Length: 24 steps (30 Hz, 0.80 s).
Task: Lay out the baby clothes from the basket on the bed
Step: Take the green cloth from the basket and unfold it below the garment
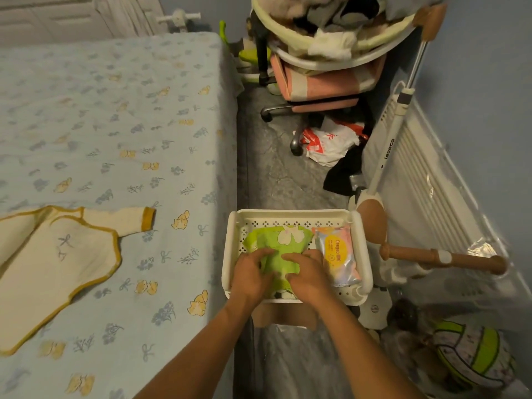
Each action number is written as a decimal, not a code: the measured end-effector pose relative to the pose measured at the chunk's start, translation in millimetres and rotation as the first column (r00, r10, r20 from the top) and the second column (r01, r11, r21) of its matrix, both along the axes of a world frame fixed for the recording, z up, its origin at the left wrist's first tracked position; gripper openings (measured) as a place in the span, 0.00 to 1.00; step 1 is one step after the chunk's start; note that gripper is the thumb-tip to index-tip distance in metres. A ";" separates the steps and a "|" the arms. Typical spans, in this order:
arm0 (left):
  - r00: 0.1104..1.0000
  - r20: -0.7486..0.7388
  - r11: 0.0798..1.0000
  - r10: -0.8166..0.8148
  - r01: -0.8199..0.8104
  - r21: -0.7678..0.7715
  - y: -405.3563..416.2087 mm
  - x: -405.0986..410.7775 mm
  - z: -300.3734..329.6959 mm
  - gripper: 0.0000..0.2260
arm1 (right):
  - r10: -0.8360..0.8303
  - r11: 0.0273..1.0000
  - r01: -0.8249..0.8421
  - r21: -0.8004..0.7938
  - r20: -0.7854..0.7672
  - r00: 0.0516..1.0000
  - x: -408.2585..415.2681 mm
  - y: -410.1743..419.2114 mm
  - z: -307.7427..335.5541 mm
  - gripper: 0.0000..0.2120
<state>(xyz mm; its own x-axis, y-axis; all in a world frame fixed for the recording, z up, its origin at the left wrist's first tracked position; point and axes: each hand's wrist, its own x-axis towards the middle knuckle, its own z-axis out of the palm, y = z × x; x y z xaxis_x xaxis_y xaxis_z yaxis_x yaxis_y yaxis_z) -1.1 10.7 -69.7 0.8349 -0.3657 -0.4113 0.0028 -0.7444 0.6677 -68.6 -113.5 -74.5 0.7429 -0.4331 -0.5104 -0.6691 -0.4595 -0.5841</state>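
Note:
A white perforated basket [296, 216] stands on the floor beside the bed. Inside it lies a folded green baby garment [276, 240] with a white flower print. My left hand [250, 273] and my right hand [306, 276] both rest on the garment's near part, fingers curled into the cloth. A cream baby top [54, 263] with mustard-yellow trim lies spread flat on the blue patterned bed sheet [115, 125] at the left.
A pastel packet of wipes [336, 254] fills the basket's right side. A pink office chair [322, 82] piled with clothes stands behind, with a plastic bag [328, 142] on the floor. A white and brown baby frame [383, 174], a radiator and a ball [472, 355] crowd the right.

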 end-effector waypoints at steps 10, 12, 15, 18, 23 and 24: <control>0.999 -0.028 0.988 -0.018 0.014 -0.157 10.6 1.2 21.9 0.37 | -0.004 1.000 0.000 0.029 0.131 0.991 6.3 -10.9 24.6 0.36; 1.000 0.012 0.982 -0.027 0.028 -0.186 13.7 4.7 36.7 0.38 | -0.006 1.000 0.004 0.010 0.184 0.983 5.4 -13.1 41.7 0.38; 0.997 0.068 0.972 -0.027 0.042 -0.230 25.0 14.1 65.0 0.38 | 0.011 1.000 -0.007 -0.020 0.248 0.969 5.4 -8.4 73.8 0.38; 0.997 0.073 0.957 -0.036 0.056 -0.284 46.7 25.8 91.6 0.38 | 0.052 0.997 -0.037 -0.063 0.272 0.961 11.4 7.8 104.9 0.39; 0.998 0.066 0.932 -0.013 0.036 -0.361 114.2 43.6 120.2 0.39 | 0.088 0.996 -0.076 -0.051 0.337 0.937 29.6 66.3 134.5 0.39; 0.997 0.073 0.928 -0.005 0.032 -0.370 135.2 47.4 123.2 0.39 | 0.099 0.995 -0.090 -0.042 0.345 0.933 34.5 84.3 138.0 0.39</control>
<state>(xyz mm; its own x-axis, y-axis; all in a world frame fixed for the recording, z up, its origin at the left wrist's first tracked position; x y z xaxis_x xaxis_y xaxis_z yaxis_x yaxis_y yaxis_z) 46.3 146.0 53.5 0.8483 -0.4963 -0.1847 -0.0647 -0.4433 0.8940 -34.0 -29.1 63.4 0.9098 -0.3614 -0.2041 -0.3802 -0.5285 -0.7590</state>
